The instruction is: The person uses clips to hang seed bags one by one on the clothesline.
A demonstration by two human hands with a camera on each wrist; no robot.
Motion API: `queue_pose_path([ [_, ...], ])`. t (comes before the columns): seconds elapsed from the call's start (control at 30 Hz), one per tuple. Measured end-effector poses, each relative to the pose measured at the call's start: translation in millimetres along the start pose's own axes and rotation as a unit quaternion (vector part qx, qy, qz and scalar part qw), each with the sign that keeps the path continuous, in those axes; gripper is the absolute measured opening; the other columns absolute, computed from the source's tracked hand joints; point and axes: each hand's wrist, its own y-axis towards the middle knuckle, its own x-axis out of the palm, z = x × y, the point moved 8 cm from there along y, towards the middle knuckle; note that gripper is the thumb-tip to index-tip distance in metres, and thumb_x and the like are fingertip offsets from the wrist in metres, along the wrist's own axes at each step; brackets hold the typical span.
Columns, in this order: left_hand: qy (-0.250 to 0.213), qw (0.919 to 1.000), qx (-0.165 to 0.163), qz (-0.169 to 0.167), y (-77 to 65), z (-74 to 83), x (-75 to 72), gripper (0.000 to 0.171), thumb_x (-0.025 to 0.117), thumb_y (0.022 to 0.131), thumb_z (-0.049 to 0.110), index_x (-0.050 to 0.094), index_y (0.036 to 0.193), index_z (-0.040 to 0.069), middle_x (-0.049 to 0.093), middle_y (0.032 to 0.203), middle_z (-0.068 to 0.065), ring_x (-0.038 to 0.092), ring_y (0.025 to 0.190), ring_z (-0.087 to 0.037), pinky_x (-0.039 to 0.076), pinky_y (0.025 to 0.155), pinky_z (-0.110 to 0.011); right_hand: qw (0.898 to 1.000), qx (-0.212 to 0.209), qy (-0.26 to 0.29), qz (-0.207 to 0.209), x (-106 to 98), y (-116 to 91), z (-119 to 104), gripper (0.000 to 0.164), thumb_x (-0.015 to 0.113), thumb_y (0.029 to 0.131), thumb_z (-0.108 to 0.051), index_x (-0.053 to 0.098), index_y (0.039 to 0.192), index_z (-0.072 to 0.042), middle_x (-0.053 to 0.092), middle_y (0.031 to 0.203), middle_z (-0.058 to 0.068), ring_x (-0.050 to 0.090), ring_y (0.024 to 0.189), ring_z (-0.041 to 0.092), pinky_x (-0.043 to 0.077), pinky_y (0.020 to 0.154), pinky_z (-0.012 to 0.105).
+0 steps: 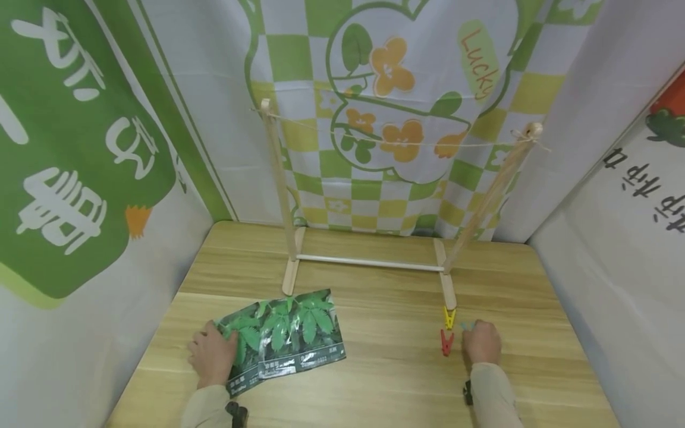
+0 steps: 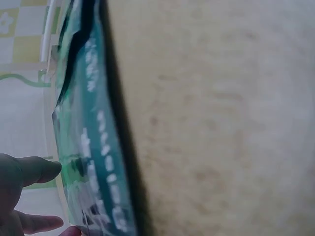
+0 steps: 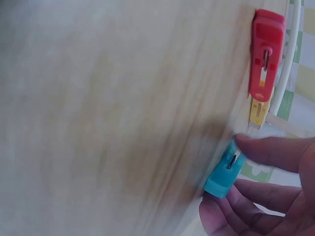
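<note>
Packets (image 1: 286, 342) lie nearer the tabletop (image 1: 385, 339)'s left edge, clothespins (image 1: 447, 343) nearer its right, the clothesline stand (image 1: 279, 184) behind them.

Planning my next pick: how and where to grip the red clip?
Probably pinch the red clip mid-length, on its long sides, from above: it is narrow and lies on the table, with the yellow clip close beyond its far end.

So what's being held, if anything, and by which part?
Right hand: the teal clip, by its two ends, thumb at one, fingertips at the other. Left hand, at the packets: can't tell if it holds them.
</note>
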Motion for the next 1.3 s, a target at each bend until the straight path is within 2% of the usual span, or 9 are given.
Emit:
queue_pose_path([
  [0.17, -0.026, 0.9997, 0.001, -0.004, 3.9, -3.9, -1.1, 0.069, 0.055, 0.095, 0.029, 0.028, 0.143, -0.013, 0.039, 0.127, -0.043, 0.038, 0.114, -0.055, 0.039, 0.089, -0.068, 1.0, 0.002, -0.014, -0.004, 2, 3, 0, 0.038, 0.063, 0.084, -0.009, 0.058, 0.108, 0.02, 0.059, 0.093, 0.032, 0.056, 0.079, 0.037, 0.051, 0.076, 0.052],
  [0.33, -0.043, 0.999, -0.009, -0.005, 5.5, -7.4, -3.7, 0.07, 0.058, 0.094, 0.028, 0.029, 0.142, -0.013, 0.041, 0.125, -0.042, 0.039, 0.114, -0.054, 0.041, 0.088, -0.065, 1.0, -0.001, -0.008, 0.001, 3, 5, -2, 0.036, 0.064, 0.085, -0.012, 0.06, 0.102, 0.02, 0.057, 0.089, 0.03, 0.054, 0.076, 0.035, 0.051, 0.072, 0.05],
  [0.47, -0.051, 0.9986, -0.015, -0.006, 4.8, -8.1, -5.2, 0.07, 0.058, 0.093, 0.027, 0.029, 0.142, -0.013, 0.041, 0.127, -0.041, 0.038, 0.117, -0.054, 0.041, 0.09, -0.065, 1.0, 0.004, -0.011, -0.004, 4, 3, -5, 0.042, 0.065, 0.087, -0.016, 0.059, 0.108, 0.02, 0.059, 0.101, 0.038, 0.06, 0.089, 0.047, 0.051, 0.081, 0.056],
  [0.57, -0.054, 0.9984, -0.018, -0.008, 4.4, -7.2, -5.8, 0.072, 0.06, 0.092, 0.028, 0.029, 0.143, -0.013, 0.04, 0.128, -0.041, 0.038, 0.118, -0.054, 0.04, 0.092, -0.065, 1.0, 0.01, -0.013, -0.006, 4, 2, -6, 0.042, 0.065, 0.089, -0.017, 0.06, 0.107, 0.019, 0.059, 0.107, 0.04, 0.06, 0.096, 0.051, 0.051, 0.083, 0.057],
  [0.77, -0.053, 0.9983, -0.022, -0.008, 6.9, -4.3, -4.5, 0.08, 0.066, 0.089, 0.031, 0.026, 0.144, -0.013, 0.038, 0.131, -0.042, 0.037, 0.118, -0.055, 0.038, 0.095, -0.066, 1.0, 0.019, -0.012, -0.009, 5, 2, -5, 0.041, 0.066, 0.09, -0.019, 0.06, 0.105, 0.019, 0.059, 0.104, 0.039, 0.061, 0.092, 0.048, 0.053, 0.079, 0.054],
  [0.93, -0.047, 0.9986, -0.023, 0.0, 9.0, -3.1, -3.3, 0.081, 0.069, 0.087, 0.029, 0.028, 0.143, -0.013, 0.04, 0.128, -0.043, 0.038, 0.116, -0.056, 0.038, 0.094, -0.066, 1.0, 0.02, -0.011, -0.009, 5, 3, -5, 0.045, 0.065, 0.09, -0.021, 0.058, 0.109, 0.019, 0.057, 0.102, 0.037, 0.06, 0.09, 0.046, 0.052, 0.078, 0.053],
  [1.13, -0.069, 0.9971, -0.031, 0.005, 11.1, -1.9, -2.6, 0.077, 0.072, 0.085, 0.024, 0.033, 0.139, -0.015, 0.043, 0.125, -0.041, 0.039, 0.115, -0.054, 0.038, 0.095, -0.064, 1.0, 0.02, -0.015, -0.003, 5, 4, -4, 0.043, 0.065, 0.09, -0.022, 0.06, 0.105, 0.018, 0.057, 0.093, 0.031, 0.054, 0.076, 0.034, 0.051, 0.067, 0.047],
  [1.3, -0.093, 0.9948, -0.037, 0.017, 12.7, -5.1, -3.8, 0.065, 0.071, 0.086, 0.018, 0.043, 0.13, -0.019, 0.048, 0.118, -0.04, 0.043, 0.11, -0.051, 0.039, 0.095, -0.063, 1.0, 0.019, -0.018, -0.005, 6, 5, -3, 0.046, 0.063, 0.091, -0.022, 0.058, 0.112, 0.019, 0.058, 0.103, 0.035, 0.056, 0.081, 0.036, 0.052, 0.076, 0.051],
])
